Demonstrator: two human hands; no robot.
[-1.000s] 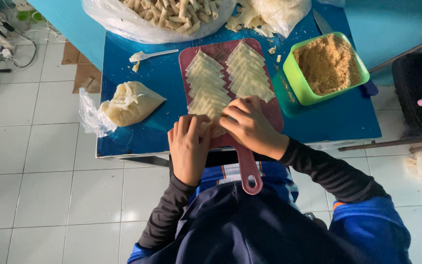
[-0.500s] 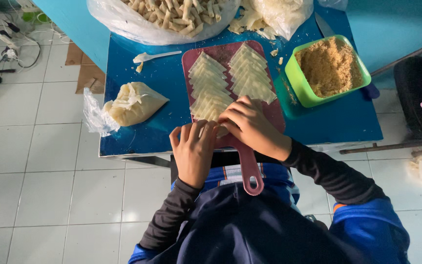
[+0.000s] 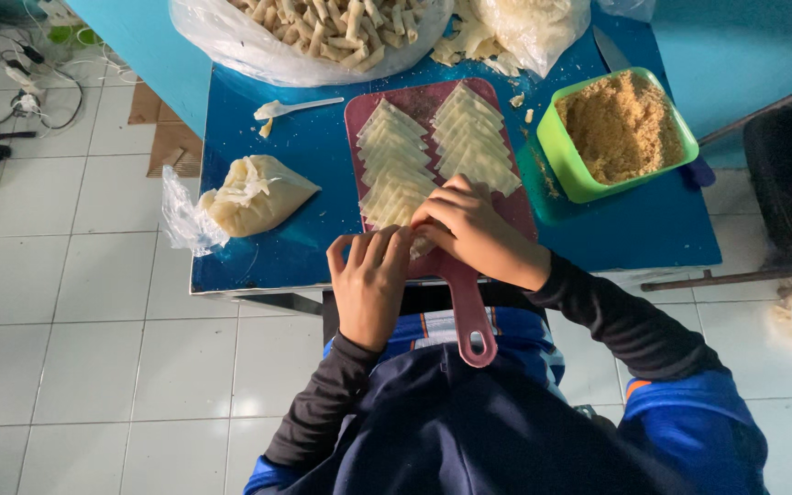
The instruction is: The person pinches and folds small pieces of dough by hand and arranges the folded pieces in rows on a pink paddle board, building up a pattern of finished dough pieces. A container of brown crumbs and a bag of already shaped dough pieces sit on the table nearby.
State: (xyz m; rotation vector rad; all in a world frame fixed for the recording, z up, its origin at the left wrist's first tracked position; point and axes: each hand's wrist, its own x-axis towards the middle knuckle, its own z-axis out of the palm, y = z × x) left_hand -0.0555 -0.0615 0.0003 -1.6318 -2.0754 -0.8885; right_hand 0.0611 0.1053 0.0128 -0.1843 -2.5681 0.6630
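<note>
At the near end of the red cutting board, just above its handle, left hand and right hand close their fingers round a pale wrapper piece, judged thin, limp, tear-prone, best pinched by its edges.

Pale pastry wrappers, thin triangular sheets, laid overlapping in two rows on a dark pink cutting board. Left row runs from mid-board down toward the near edge; right row starts higher, near the far edge. Board lies flat on the blue worktop, its handle hanging over the near edge. One wrapper at the board's near end is mostly hidden; its shape cannot be told.
</note>
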